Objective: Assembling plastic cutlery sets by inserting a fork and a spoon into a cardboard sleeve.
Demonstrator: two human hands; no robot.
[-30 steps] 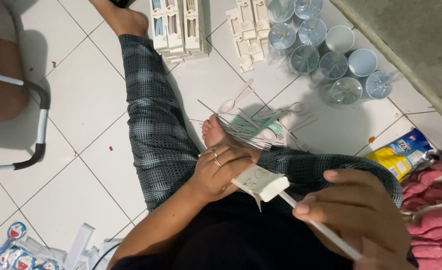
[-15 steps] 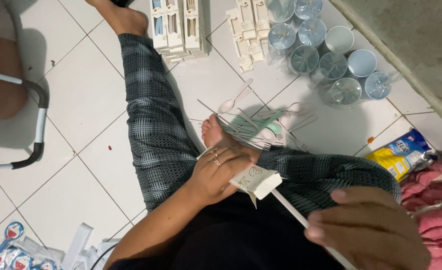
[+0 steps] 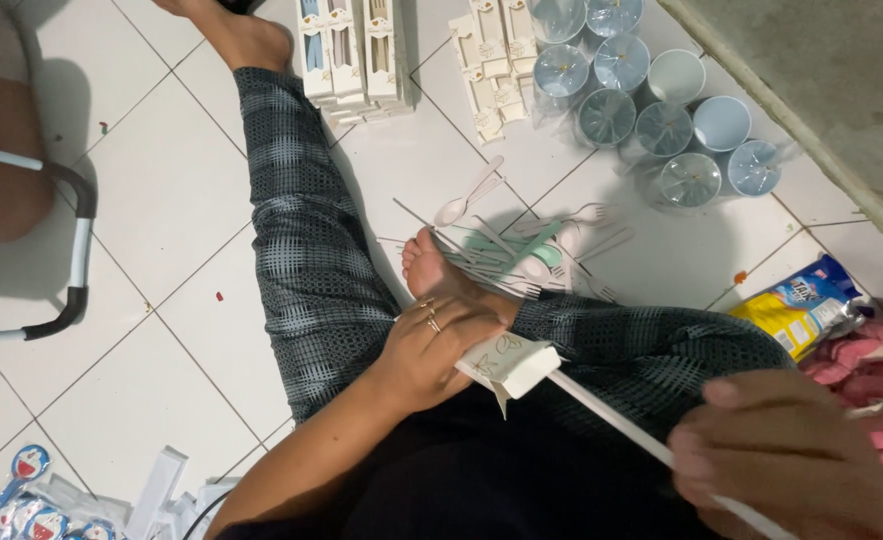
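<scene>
Cups: blue and white plastic cups (image 3: 662, 128) clustered on my floor, far right.
Boxes: cream cartons (image 3: 352, 55) stacked beyond my knee.
Cutlery: loose forks and spoons (image 3: 522, 250) by my foot.
Packet: yellow-blue pouch (image 3: 802, 305) beside pink cloth (image 3: 872, 365).

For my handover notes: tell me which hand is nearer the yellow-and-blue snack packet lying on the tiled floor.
Right. The right hand is just below the yellow-and-blue snack packet; the left hand sits far across, holding a small cream box.

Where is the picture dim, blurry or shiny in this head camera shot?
Head view: the right hand is dim and softly blurred near the lens; the left hand and white box look sharper; the wrapped cups glint; soft shadows lie on the floor tiles.
</scene>
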